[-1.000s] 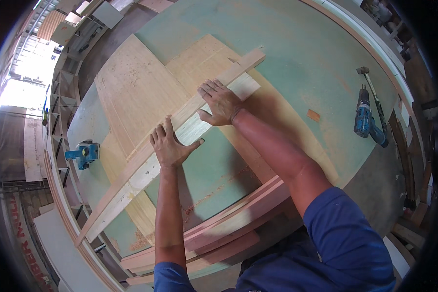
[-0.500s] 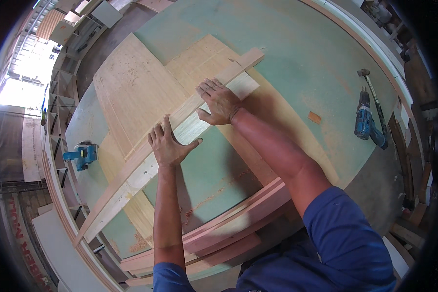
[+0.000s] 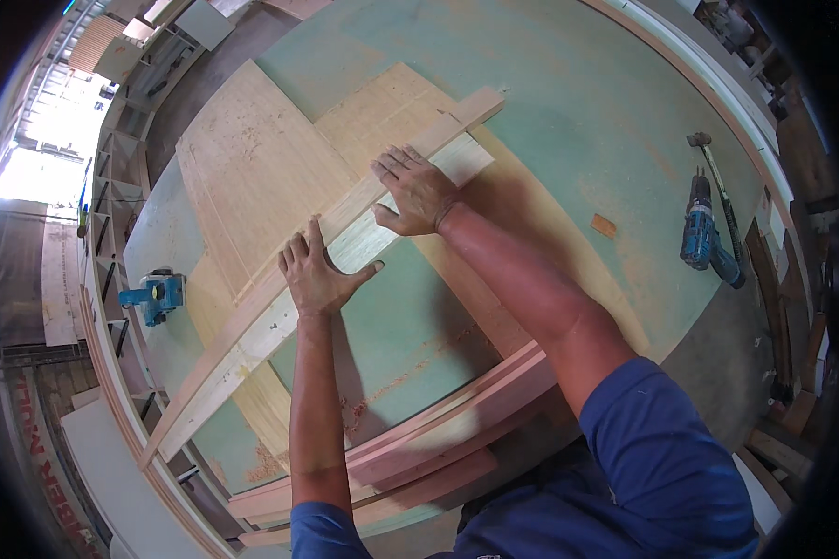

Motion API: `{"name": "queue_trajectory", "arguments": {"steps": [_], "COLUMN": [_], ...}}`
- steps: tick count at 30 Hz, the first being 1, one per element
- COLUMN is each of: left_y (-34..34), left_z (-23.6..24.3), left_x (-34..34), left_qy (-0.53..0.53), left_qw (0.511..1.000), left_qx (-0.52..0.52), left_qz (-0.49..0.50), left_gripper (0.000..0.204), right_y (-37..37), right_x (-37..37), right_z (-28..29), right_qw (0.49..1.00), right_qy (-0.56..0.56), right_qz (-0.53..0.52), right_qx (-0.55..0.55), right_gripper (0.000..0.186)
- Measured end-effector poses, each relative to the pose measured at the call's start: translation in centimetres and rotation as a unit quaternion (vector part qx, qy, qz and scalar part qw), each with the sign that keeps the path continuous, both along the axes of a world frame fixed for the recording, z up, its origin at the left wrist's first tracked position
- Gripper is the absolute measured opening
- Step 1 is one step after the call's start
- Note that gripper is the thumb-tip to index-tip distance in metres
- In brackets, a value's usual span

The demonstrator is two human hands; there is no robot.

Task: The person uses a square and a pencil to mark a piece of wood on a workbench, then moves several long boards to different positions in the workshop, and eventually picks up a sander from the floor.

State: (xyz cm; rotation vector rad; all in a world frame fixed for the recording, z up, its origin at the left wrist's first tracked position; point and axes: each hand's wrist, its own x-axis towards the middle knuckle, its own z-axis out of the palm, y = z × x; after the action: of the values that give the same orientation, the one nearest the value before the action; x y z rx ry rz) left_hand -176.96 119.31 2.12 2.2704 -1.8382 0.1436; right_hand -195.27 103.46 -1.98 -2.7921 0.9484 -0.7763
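Observation:
A long brown wooden strip (image 3: pixel 352 208) and a pale, whitish wooden strip (image 3: pixel 362 244) lie side by side, running diagonally across the bench from near left to far right. Across them rests my left hand (image 3: pixel 319 279), fingers pointing away and thumb spread to the right. Farther along, my right hand (image 3: pixel 418 194) lies flat over both strips with its fingers together and its thumb apart. Neither hand is wrapped round anything. Beneath the strips are a wide light plywood board (image 3: pixel 252 144) and another light board (image 3: pixel 382 112), both dusted with shavings.
A blue electric planer (image 3: pixel 156 295) sits at the left of the green bench top (image 3: pixel 578 102). To the right lie a blue cordless drill (image 3: pixel 697 228), a hammer (image 3: pixel 713 172) and a small wood scrap (image 3: pixel 603 225). Reddish planks (image 3: pixel 457 424) are stacked along the near side.
Both hands and the two strips appear a few pixels to the left and slightly higher, along with much of the bench. The hands keep the same pose on the wood.

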Motion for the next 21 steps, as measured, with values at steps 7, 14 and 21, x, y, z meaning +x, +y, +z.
{"name": "queue_trajectory", "arguments": {"steps": [7, 14, 21], "left_y": [-0.15, -0.45, -0.41], "left_z": [0.03, -0.11, 0.07], "left_x": [0.09, 0.14, 0.18], "left_qy": [-0.002, -0.001, 0.008], "left_qw": [1.000, 1.000, 1.000], "left_qx": [-0.016, -0.028, -0.018], "left_qz": [-0.006, -0.008, -0.006], "left_gripper": [0.128, 0.125, 0.126], "right_y": [-0.02, -0.36, -0.17], "right_x": [-0.09, 0.06, -0.02], "right_z": [0.52, 0.04, 0.70], "right_qw": [1.000, 1.000, 0.999], "right_qy": [0.029, -0.005, 0.034], "right_qz": [-0.002, -0.002, -0.003], "right_qx": [0.011, -0.010, 0.013], "right_gripper": [0.075, 0.073, 0.075]}}
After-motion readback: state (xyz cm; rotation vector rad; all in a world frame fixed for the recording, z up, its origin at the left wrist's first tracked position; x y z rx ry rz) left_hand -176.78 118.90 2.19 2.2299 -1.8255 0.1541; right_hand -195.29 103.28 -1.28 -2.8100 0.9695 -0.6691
